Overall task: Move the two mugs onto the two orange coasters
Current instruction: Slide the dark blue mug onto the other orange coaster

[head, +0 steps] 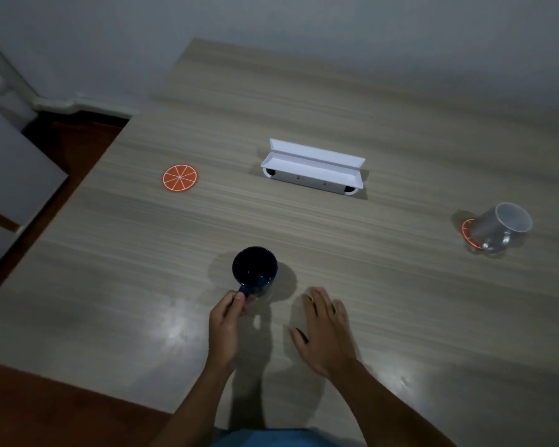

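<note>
A dark blue mug (254,270) stands upright on the wooden table (304,240) near the front middle. My left hand (228,321) pinches its handle from behind. My right hand (325,330) lies flat on the table just right of the mug, fingers spread, holding nothing. A grey mug (497,227) with a pale inside stands on an orange coaster (467,232) at the far right; only the coaster's left rim shows. A second orange coaster (179,177), printed like an orange slice, lies bare at the left of the table.
A white open box (313,171) lies across the table's middle, beyond the blue mug. The table's left edge drops to a dark red floor (62,146). White furniture (10,156) stands at the far left, and a pale wall runs behind.
</note>
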Available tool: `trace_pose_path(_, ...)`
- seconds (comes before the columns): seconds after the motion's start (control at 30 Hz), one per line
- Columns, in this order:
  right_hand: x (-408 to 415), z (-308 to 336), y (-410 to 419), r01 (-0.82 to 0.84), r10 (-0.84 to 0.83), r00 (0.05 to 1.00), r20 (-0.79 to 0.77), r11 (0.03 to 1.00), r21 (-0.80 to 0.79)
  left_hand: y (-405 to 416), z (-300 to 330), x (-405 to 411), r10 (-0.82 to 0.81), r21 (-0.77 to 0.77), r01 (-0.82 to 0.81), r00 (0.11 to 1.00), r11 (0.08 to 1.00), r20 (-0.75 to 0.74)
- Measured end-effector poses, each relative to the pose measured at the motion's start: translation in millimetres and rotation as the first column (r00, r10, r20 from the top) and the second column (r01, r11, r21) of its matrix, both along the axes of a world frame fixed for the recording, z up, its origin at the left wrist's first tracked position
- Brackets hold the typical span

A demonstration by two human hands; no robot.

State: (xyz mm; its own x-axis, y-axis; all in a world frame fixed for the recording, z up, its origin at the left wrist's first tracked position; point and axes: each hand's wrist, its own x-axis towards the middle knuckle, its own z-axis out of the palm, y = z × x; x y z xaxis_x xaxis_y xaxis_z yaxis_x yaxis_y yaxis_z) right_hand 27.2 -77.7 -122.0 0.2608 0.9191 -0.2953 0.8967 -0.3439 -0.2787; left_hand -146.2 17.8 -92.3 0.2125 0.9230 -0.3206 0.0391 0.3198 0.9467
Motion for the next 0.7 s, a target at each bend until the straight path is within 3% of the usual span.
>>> trace_pose_path(0.37,-57,-7,153,-0.089,0.088,0.996,0.007,0.994,0.062,146,-10,-28,0.252,0.003,-0.253,0.965,0.968,0.079)
trace_pose_path(0.7,-73,-30,168,-0.075,0.075,0.997,0.02,0.997,0.013,214,-25,-43,0.333,0.024,-0.338,0.935,0.941,0.123)
